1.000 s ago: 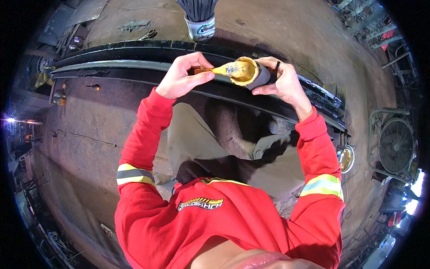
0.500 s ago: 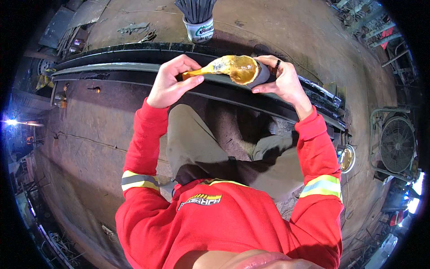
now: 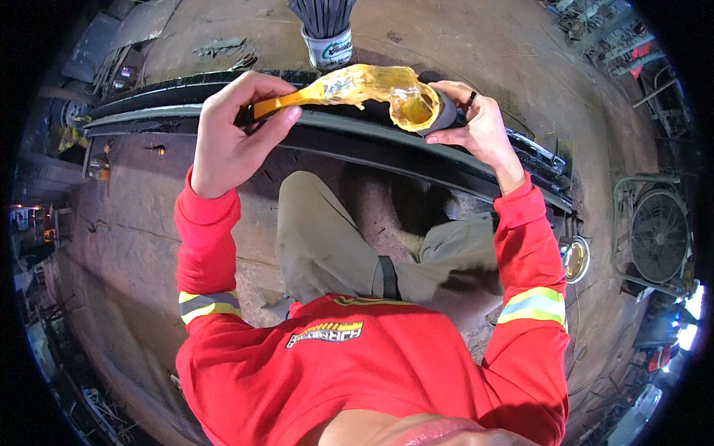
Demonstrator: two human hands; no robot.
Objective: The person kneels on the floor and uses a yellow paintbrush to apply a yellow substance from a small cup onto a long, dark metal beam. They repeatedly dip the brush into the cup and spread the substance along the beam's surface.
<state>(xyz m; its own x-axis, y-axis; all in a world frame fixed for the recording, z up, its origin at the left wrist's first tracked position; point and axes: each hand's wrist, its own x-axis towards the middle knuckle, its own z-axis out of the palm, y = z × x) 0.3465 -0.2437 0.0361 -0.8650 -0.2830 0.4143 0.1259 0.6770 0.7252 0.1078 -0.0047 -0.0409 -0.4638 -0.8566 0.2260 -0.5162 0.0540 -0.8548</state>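
Note:
My left hand point(image 3: 236, 126) is closed round the dark-ended, orange handle of a paintbrush point(image 3: 327, 91), whose head is thickly smeared with yellow paste. My right hand point(image 3: 482, 132) grips a small grey cup point(image 3: 446, 113), tilted so its mouth faces left. Yellow paste point(image 3: 413, 105) coats the cup's rim and inside, and a glossy mass of it joins the brush head to the cup. Where the bristles end under the paste I cannot tell. Both hands are raised above long dark metal beams point(image 3: 349, 146).
Beyond the beams stands a white bucket point(image 3: 327, 55) full of dark strips. At right are a round open tin point(image 3: 575, 260) with yellowish contents and a large floor fan point(image 3: 660, 230). A cable point(image 3: 160, 236) crosses the brown floor on the left.
My left hand has moved left with the brush, stretching the paste further out of the cup and showing more handle. My right hand has barely moved. The bright light at the left rim is gone.

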